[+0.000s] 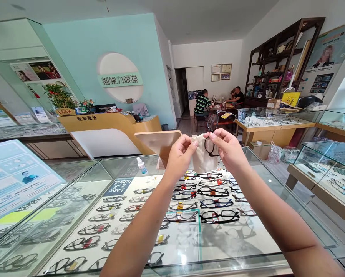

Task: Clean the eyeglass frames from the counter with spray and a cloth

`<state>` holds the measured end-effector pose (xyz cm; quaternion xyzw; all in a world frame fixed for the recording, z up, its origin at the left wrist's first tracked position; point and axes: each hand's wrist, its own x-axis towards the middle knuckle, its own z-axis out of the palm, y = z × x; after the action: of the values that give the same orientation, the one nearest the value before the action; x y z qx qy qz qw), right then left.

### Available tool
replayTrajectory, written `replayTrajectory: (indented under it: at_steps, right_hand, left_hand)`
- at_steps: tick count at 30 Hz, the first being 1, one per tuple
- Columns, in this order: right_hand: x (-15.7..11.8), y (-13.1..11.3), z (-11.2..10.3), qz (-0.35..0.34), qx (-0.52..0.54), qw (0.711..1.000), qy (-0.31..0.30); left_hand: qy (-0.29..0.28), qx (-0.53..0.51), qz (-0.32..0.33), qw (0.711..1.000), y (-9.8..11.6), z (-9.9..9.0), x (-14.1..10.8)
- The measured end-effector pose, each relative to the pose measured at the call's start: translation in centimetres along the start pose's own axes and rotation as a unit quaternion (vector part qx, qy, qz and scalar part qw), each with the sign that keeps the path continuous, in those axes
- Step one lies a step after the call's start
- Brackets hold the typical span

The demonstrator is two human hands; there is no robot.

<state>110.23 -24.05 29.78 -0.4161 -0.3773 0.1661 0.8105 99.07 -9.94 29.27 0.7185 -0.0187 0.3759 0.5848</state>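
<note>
My left hand (183, 153) pinches the left edge of a small cream cloth pouch (201, 163), holding it upright above the glass display case. In my right hand (226, 148) is a pair of dark-framed eyeglasses (212, 122), gripped near the middle. One lens stands above my fingers and the other hangs in front of the pouch. A yellow tag (226, 115) shows beside the upper lens. My right fingertips are at the pouch's upper right edge; whether they also grip the cloth I cannot tell.
Below my hands, the glass display case (186, 254) holds rows of eyeglasses. A white spray bottle (141, 166) and a tilted mirror-like panel (158, 144) stand on its far side. Further cases (276, 119) are at right. Two people sit at a table (218, 109) in back.
</note>
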Motion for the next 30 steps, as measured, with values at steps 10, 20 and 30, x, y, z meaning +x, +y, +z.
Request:
replayTrajectory:
  at_steps: [10,20,30]
  right_hand:
    - [0.3,0.5,0.1,0.000,0.030,1.000,-0.004]
    - [-0.3,0.0,1.1,0.033,0.118,0.991,-0.051]
    - [-0.7,-0.5,1.2,0.055,0.131,0.989,-0.045]
  left_hand:
    - [-0.035,0.028,0.051,0.998,0.7,0.8,-0.6]
    - [0.015,-0.097,-0.029,0.995,0.2,1.6,-0.4]
    - [-0.063,-0.083,-0.075,0.992,0.6,0.8,-0.3]
